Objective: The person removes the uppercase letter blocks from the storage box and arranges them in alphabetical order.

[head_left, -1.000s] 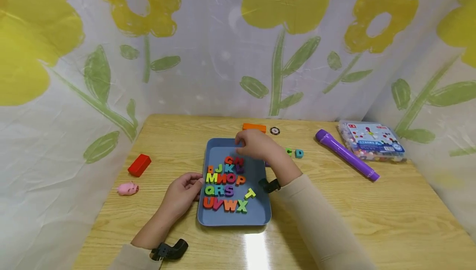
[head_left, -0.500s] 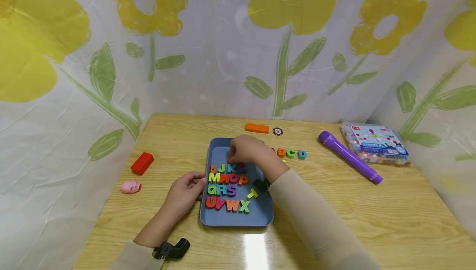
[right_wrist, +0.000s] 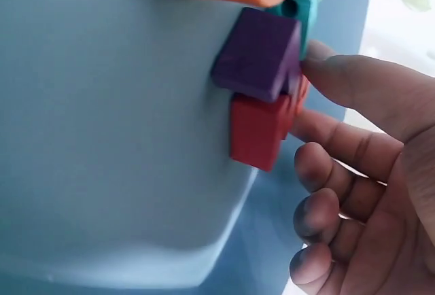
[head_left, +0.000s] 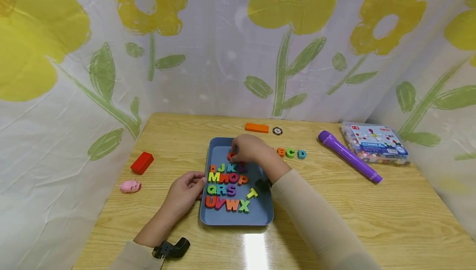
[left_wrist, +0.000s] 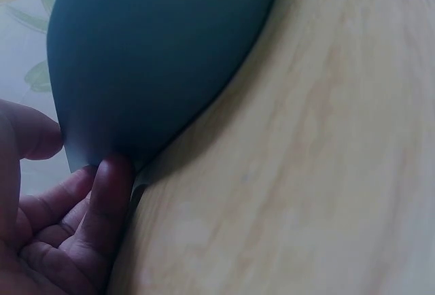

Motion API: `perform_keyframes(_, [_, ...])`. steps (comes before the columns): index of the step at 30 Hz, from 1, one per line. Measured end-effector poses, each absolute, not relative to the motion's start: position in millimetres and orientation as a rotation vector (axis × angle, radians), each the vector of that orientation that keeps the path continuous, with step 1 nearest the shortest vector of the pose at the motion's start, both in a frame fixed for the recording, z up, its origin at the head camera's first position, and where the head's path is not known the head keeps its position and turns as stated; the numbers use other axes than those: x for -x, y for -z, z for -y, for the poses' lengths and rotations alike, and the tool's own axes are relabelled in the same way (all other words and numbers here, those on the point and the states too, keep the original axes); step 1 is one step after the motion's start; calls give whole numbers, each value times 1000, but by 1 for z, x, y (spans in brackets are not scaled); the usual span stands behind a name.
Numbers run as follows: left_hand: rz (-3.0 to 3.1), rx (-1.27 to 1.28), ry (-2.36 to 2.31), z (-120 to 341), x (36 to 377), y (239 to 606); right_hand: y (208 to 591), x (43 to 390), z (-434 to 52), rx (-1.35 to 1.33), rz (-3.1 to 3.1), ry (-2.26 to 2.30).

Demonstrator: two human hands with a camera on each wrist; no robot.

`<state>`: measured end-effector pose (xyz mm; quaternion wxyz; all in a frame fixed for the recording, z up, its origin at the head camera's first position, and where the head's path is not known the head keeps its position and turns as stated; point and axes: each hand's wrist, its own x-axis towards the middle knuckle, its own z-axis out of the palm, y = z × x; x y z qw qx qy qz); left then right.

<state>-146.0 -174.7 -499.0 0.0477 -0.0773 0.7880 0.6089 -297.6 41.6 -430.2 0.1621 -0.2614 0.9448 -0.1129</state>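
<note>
— What is held by the right hand [head_left: 250, 149]?
— A red letter [right_wrist: 260, 129] is pinched at the far end of the blue tray [head_left: 260, 214]. In the right wrist view the thumb [right_wrist: 367, 91] is seen pressed near a purple letter [right_wrist: 258, 64] and the red one, with a finger [right_wrist: 340, 147] laid against the red piece's other side. The grip is thus closed around the red letter, which lies on the tray floor just beyond the J-K row.

— And the left hand [head_left: 184, 191]?
— The tray's left rim is pinched by it: in the left wrist view a fingertip [left_wrist: 109, 193] is set under the edge and the thumb [left_wrist: 27, 132] above it.

— How is the red letter judged to handle?
— It is judged to be light and stiff, a small painted block with flat faces and square edges. Little slip is expected, but so small a piece can be twisted out of a pinch. The two opposite side faces are the best place to be taken hold of, clear of the purple letter that touches it.

— What else is on the desk [head_left: 372, 204]?
— Letters B, C and D [head_left: 291, 153] are lined up right of the tray. A purple torch [head_left: 347, 156], a bead box [head_left: 375, 142], an orange block [head_left: 256, 128], a red block [head_left: 141, 163] and a pink pig [head_left: 129, 186] are also seen.
</note>
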Motion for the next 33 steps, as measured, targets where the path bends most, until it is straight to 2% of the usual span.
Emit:
perform_keyframes(13, [-2408,240,-1860,175,145,498,440,302,-42,783,-2680,379])
perform_keyframes(18, [-2413,239,-1856,175,145,498,428,302,-58,801,-2680,563])
perform_keyframes(26, [-2431,250,-1813,172,148,500,393,292,-131,704,-2761,760])
perform_keyframes(33, [-2435,263,-1796,174,147,501,402,281,-202,534,-2814,741])
